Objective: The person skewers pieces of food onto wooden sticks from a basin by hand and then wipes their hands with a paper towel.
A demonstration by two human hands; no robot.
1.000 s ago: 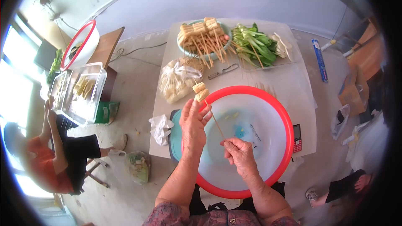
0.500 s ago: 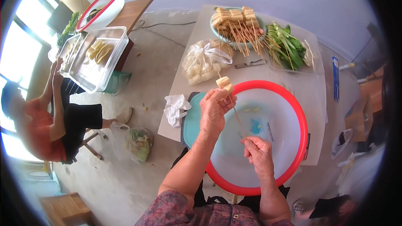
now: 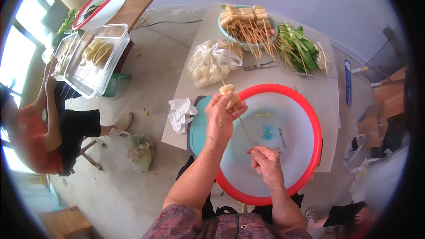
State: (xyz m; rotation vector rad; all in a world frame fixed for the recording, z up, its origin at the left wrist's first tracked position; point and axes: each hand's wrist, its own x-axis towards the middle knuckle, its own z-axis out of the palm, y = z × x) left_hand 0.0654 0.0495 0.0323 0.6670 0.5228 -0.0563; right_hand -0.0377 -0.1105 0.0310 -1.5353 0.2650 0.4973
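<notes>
Mid-frame, my L grip [image 3: 220, 116] had fingers round the pale food pcs [image 3: 231, 101] near the top of the skewer [image 3: 242, 125]; R grip [image 3: 267, 163] pinched its lower end, above the red-rimmed basin [image 3: 317, 138]. Step: prob. threading. Next move seemingly called for L sliding pcs down, R steady.

Pale table [image 3: 252, 77] with bowl [image 3: 221, 30], plastic bag [image 3: 207, 65]

- Hands [image 3: 220, 117]: two, both at one skewer [image 3: 243, 126].
- Threaded pieces [image 3: 227, 89]: two, at the left hand.
- Red-rimmed basins [image 3: 316, 137]: two, one beneath the hands, one far left.
- Knotted plastic bag [image 3: 208, 68]: one, ahead-left.
- Peeler [image 3: 260, 66]: one, ahead.
- Turquoise bowl [image 3: 221, 28]: one, farther ahead; its sticks [image 3: 251, 40] overlap, uncountable.
- Clear trays [image 3: 86, 77]: two, far left.
</notes>
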